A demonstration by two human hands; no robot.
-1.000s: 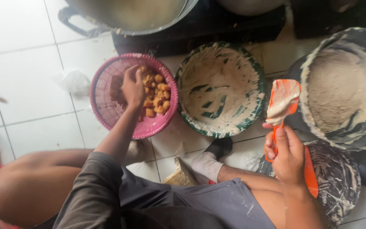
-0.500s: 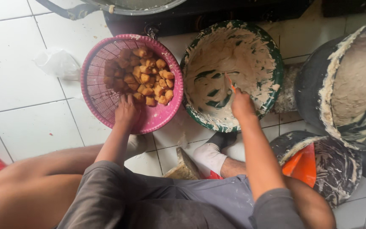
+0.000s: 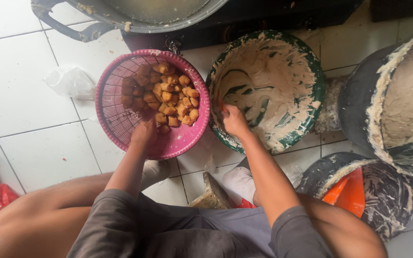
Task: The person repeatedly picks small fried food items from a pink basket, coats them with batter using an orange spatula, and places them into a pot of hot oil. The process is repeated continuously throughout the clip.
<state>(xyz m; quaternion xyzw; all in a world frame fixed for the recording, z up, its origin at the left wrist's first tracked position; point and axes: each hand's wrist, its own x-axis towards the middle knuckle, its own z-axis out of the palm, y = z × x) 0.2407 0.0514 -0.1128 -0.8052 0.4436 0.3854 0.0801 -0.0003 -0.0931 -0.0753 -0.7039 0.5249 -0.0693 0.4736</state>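
One pink basket (image 3: pixel 115 119) on the tiled floor (image 3: pixel 29 95), roughly thirty fried brown cubes (image 3: pixel 168 98) inside. Left hand (image 3: pixel 144 134) rests in the basket's near side, fingers curled, grip unclear. One green bowl (image 3: pixel 307 62) smeared with batter; right hand (image 3: pixel 234 119) inside its near edge, closed on something red. Two more batter-coated basins (image 3: pixel 388 105) at right.

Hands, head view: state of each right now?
Left hand: on the near rim of the pink basket; grip cannot be told.
Right hand: inside the green bowl, fingers curled; contents cannot be told.
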